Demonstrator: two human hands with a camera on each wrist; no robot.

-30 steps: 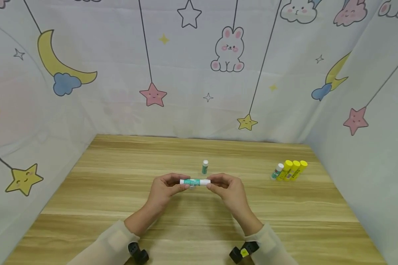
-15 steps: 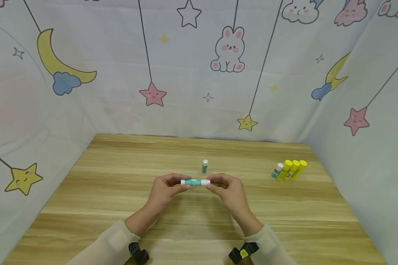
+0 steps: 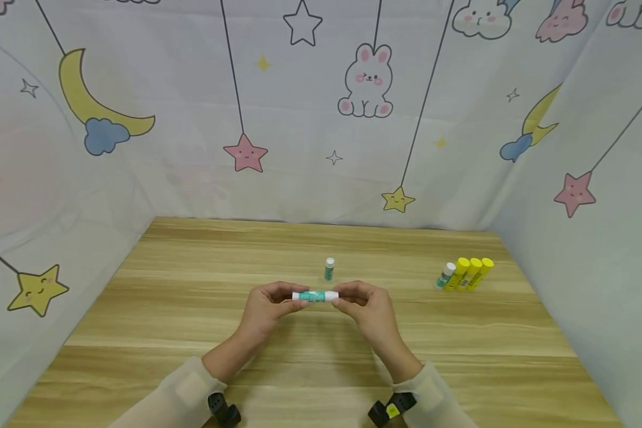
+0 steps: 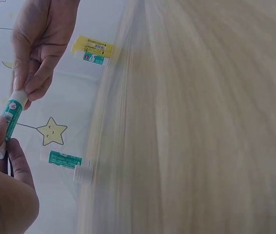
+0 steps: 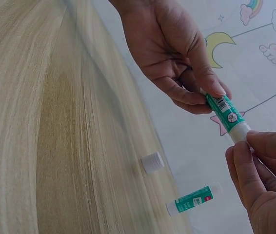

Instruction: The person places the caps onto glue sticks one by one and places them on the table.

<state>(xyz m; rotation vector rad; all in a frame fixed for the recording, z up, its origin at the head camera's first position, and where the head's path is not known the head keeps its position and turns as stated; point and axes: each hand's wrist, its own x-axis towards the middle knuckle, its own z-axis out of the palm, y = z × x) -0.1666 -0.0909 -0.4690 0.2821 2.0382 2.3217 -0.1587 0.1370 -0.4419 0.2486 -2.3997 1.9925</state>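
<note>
A green-and-white glue stick (image 3: pixel 314 296) lies level between my two hands above the table. My left hand (image 3: pixel 262 310) pinches its left end between thumb and fingers. My right hand (image 3: pixel 373 312) pinches the white right end. In the right wrist view the green label of the held glue stick (image 5: pixel 226 109) and its white end show plainly. Behind the hands a second green glue stick (image 3: pixel 329 269) with a white top stands upright. A ridged white cap (image 5: pixel 152 163) rests on the table near it in both wrist views; the held stick hides it in the head view.
At the right rear of the wooden table (image 3: pixel 235 249), several yellow glue sticks (image 3: pixel 473 273) stand in a row, with a green-and-white glue stick (image 3: pixel 446 276) at their left end. A patterned white cloth (image 3: pixel 299 196) hangs behind the table and along its sides.
Both hands keep their grip and come very slightly closer together along the glue stick. A pale bit visible beneath it one second ago is now hidden. The standing sticks have not moved.
</note>
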